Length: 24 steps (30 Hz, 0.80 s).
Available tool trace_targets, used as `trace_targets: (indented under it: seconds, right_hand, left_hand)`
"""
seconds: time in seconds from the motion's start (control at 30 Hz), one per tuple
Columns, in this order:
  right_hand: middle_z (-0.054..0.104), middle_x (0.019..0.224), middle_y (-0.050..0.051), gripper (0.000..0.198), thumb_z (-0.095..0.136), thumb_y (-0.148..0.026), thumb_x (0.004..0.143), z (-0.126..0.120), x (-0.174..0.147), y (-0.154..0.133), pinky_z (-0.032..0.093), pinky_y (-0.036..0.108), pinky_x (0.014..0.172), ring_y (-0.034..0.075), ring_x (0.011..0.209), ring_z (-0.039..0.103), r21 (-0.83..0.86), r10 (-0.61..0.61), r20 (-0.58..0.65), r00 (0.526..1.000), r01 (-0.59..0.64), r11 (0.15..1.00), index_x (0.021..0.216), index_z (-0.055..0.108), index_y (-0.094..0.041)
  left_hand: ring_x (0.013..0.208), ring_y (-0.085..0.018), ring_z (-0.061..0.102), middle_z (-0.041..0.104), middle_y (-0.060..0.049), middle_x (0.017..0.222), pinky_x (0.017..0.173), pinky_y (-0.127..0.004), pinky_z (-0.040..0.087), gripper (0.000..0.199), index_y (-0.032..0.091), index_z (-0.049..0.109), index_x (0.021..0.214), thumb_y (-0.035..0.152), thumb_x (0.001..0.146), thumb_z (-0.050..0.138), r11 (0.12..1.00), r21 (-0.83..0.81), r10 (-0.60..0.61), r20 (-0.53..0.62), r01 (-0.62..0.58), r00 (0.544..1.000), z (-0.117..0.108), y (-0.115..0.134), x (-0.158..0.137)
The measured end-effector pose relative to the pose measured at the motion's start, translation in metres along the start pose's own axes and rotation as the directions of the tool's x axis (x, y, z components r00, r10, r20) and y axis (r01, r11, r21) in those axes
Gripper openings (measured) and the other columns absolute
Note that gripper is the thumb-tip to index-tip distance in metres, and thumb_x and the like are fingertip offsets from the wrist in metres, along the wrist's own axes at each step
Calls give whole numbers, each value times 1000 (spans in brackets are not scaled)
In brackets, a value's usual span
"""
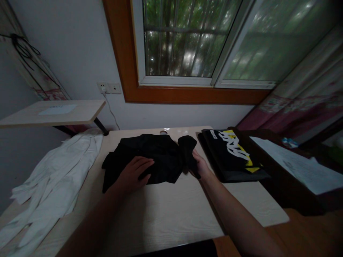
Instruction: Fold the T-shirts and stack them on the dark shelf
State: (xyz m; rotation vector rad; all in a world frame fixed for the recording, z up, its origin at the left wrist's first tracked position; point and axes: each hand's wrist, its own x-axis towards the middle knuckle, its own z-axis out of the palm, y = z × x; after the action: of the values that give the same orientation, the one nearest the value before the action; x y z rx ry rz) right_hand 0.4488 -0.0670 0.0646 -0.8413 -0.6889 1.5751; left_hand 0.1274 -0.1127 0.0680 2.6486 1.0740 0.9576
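A black garment (158,157) lies partly folded on the pale wooden table (177,210); its exact kind does not show. My left hand (134,173) rests on its left part, with the fingers stretched over the cloth and the thumb apart. At the right end, my right hand (200,165) grips a bunched, raised piece of the same black cloth. Its fingers are partly hidden behind the fabric.
Folded black clothing with a white and yellow print (233,150) lies at the right. A white garment (61,171) spreads over the left side, below a small raised shelf (80,110). Papers (297,160) lie farther right. A window (187,46) is behind the table.
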Motion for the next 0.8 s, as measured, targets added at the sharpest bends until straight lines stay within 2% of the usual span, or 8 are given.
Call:
trace_targets:
  seconds: [0.07,0.13,0.23,0.37,0.47,0.53,0.67,0.8]
  right_hand:
    - [77,106,1,33,71,-29,84,7,-5,7,62,24,72,18,88,75,-8,19,62,998,-18,1000,117,68,-26]
    - [78,106,3,34,68,-47,88,15,-10,15,61,30,83,21,98,74,-53,126,183,975,-119,992,114,71,-24]
    - [76,114,7,57,57,-70,89,25,-17,26,52,37,103,25,114,68,-235,309,402,862,-229,945,113,74,-21]
    - [67,135,7,54,52,-65,95,30,-20,30,31,38,120,24,133,55,-461,338,585,737,-42,887,114,77,-21]
    - [67,134,8,48,56,-57,95,28,-18,28,30,40,119,25,132,56,-542,365,629,687,50,839,121,75,-21]
    - [68,133,7,44,64,-52,92,26,-15,28,33,42,118,25,130,57,-566,362,629,688,87,820,124,73,-22]
    - [70,129,7,42,73,-47,86,22,-9,36,40,44,112,24,124,62,-583,326,598,732,119,804,121,74,-25]
    - [75,118,7,40,77,-46,82,18,-6,46,50,41,100,22,109,69,-556,258,547,796,116,823,115,75,-24]
  left_hand:
    - [135,-30,48,52,-11,150,112,-55,44,75,28,37,154,31,86,69,1000,-8,2,40,-2,999,5,6,6]
    - [142,-32,42,44,-13,157,115,-57,41,95,26,24,159,37,81,77,1000,-29,-8,77,11,997,11,8,9]
    - [141,-36,44,45,-18,155,114,-59,42,109,24,21,159,43,72,84,996,-77,-39,109,47,993,19,9,9]
    - [135,-35,53,54,-19,146,113,-54,45,85,20,35,154,36,81,76,980,-196,-14,133,40,991,21,10,7]
    - [136,-33,52,49,-18,152,114,-51,44,83,22,30,157,35,86,70,947,-300,-80,134,117,988,19,14,6]
    - [133,-33,55,54,-15,148,111,-52,46,74,24,39,153,36,86,69,915,-357,-145,140,187,979,20,14,4]
    - [122,-31,62,66,-13,133,106,-49,49,47,22,62,132,30,87,65,831,-477,-239,159,287,958,28,4,-2]
    - [112,-29,66,74,-8,116,105,-46,49,32,20,70,116,32,86,67,653,-610,-414,208,448,886,36,-13,-11]
